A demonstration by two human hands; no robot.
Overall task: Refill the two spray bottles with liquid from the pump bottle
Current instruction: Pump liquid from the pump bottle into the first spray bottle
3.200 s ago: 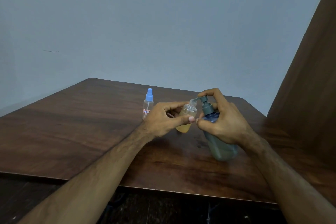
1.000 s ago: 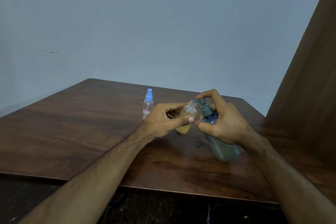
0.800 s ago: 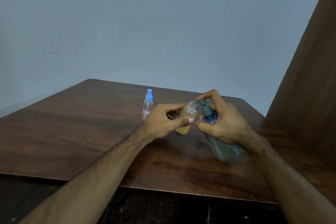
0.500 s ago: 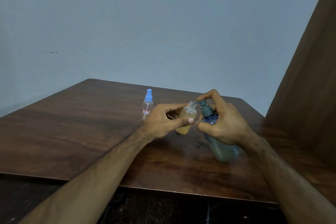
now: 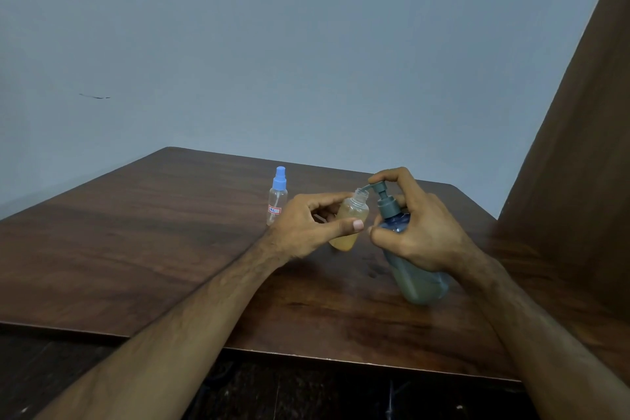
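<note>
My left hand (image 5: pixel 308 227) holds a small uncapped spray bottle (image 5: pixel 351 223) with amber liquid in it, tilted and lifted off the table. My right hand (image 5: pixel 419 232) grips the blue pump bottle (image 5: pixel 414 276) around its neck, the index finger resting on top of the grey pump head (image 5: pixel 380 188). The pump's spout points into the small bottle's open mouth. A second spray bottle (image 5: pixel 276 196), clear with a blue cap and a red label, stands upright on the wooden table (image 5: pixel 136 249) to the left of my hands.
A pale blue wall rises behind the table. A brown wooden panel (image 5: pixel 579 147) stands along the right side, close to the table's right edge. The table's front edge runs below my forearms.
The pump head has risen slightly under my right index finger. Both hands and both bottles stay in nearly the same place.
</note>
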